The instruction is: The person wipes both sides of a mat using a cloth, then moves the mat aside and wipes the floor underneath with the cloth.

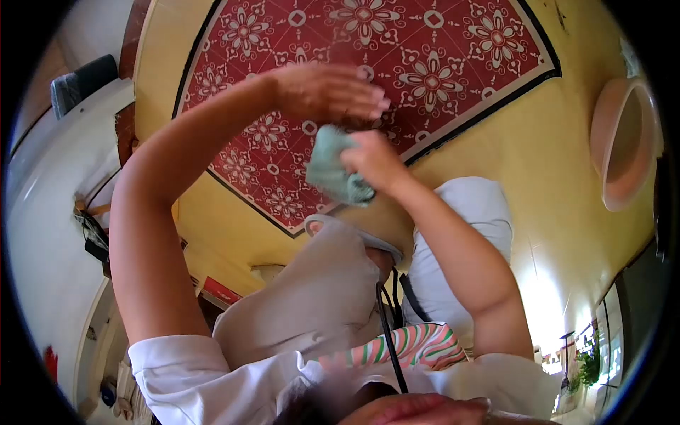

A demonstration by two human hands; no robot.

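The right hand (377, 163) has its fingers closed round a bunched green cloth (328, 164), held up in front of the knees. The left hand (327, 92) is just beyond it, blurred, fingers straight and close together. Behind both spreads a red rug (432, 78) with white flowers and a dark edge. A pinkish basin (615, 142) sits off to the right; the small red item (221, 291) is too tiny to read.

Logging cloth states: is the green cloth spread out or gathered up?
Gathered up: the green cloth is a compact bundle in the right hand; blur hides whether it is neatly folded.
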